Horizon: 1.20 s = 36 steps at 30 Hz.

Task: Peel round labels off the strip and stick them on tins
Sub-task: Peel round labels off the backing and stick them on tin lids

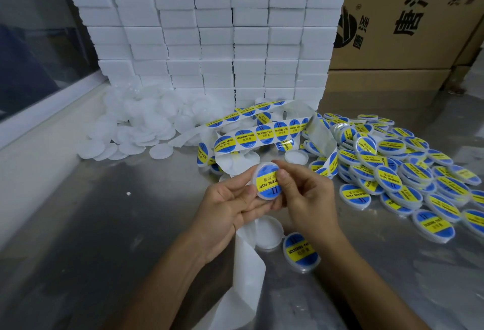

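holding a tin (267, 180), both hands; label (267, 181) reads "soldering paste".

Layout of the table (104, 224) relative to the hands.
The left hand (230, 204) and right hand (301, 193) meet on one tin (268, 180). Behind them lies the label strip (259, 133); beyond it stand stacked boxes (209, 41). The unlabelled lids (136, 125) lie behind-left; the labelled tins (392, 162) lie right. Under the hands runs the backing strip (248, 259), with a tin (301, 252) just right of it.
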### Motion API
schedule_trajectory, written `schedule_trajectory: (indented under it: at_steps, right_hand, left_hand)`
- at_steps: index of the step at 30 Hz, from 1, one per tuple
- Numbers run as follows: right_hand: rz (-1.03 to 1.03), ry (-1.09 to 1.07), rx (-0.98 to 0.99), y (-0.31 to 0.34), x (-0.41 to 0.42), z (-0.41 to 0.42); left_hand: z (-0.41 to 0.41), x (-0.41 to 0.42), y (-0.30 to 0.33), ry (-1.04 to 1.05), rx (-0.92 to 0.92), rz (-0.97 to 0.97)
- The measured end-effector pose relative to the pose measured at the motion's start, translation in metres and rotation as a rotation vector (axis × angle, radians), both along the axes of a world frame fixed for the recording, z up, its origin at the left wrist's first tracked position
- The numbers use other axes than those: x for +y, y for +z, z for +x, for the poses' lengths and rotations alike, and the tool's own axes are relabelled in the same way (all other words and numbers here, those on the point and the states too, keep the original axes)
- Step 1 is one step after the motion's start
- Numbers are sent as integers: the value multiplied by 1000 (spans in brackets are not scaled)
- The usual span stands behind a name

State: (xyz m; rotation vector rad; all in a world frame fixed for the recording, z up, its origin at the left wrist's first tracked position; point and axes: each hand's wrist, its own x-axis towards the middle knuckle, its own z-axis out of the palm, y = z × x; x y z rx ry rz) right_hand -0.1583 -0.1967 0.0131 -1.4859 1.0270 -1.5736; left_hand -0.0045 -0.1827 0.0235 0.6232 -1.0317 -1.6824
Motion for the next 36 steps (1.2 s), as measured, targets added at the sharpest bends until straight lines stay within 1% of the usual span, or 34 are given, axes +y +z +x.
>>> schedule_trajectory:
  at_steps: [6,10,12,16,20,25,28,31,34,36]
  right_hand:
    - [41,27,50,0,5,5]
    - [114,132,-96,5,6,4]
    - [105,102,-116,5,5,1]
    - [46,42,-88,3,4,0]
    - [83,55,-129,7,10,5]
    - [101,-88,-70,8,8,1]
    - [75,-105,-41,3,3,0]
    - [37,-37,-34,1,2,3]
    - [10,105,-4,-3,3,4]
    - [36,196,-1,-4,3,4]
  left_hand:
    - [-1,-1,0,57,2,-2]
    - [3,-1,-1,58,-30,-4]
    - [4,-1,-2,45,-61,-15]
    - [3,-1,-1,50,-99,-36]
    - [1,0,-1,83,-132,-89]
    - [0,3,-2,172,-274,-174]
    - [-1,0,-3,270,-323,-148]
    - [0,-3,-4,393,-334,-111]
    - [3,-6,-4,506,-296,-94]
    - [6,-7,-5,555,-295,-89]
